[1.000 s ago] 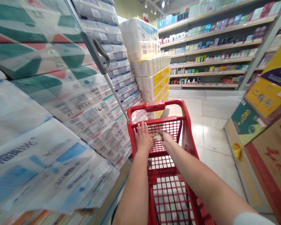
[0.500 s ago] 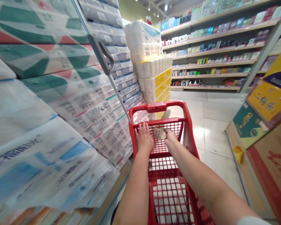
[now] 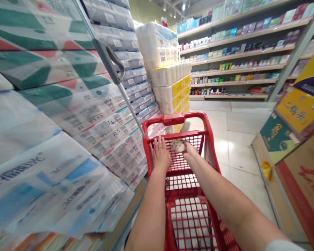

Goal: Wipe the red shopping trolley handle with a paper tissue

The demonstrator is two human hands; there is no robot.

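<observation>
A red plastic rolling shopping basket (image 3: 210,139) with a grid wall is in front of me. Its long metal pull rod with a grey grip (image 3: 108,59) slants up to the left. My left hand (image 3: 161,153) lies with fingers stretched out over the left side of the basket's far grid wall. Reaching in from the right, my right hand (image 3: 191,153) is closed on a small pale, patterned pouch-like item (image 3: 178,145), held just over that grid. I cannot make out exactly what it is. The fingers' undersides are hidden.
Wrapped tissue packs (image 3: 81,115) are stacked high close on the left. Toilet roll packs (image 3: 162,66) stand ahead. Cartons (image 3: 300,111) on a low base border the right. Beyond the tiled floor (image 3: 240,150) are shelves (image 3: 238,83) of small products.
The view has shifted very slightly, so the stacks and the basket sit a little further left. Both hands keep nearly the same pose, and my right hand still holds the patterned item.
</observation>
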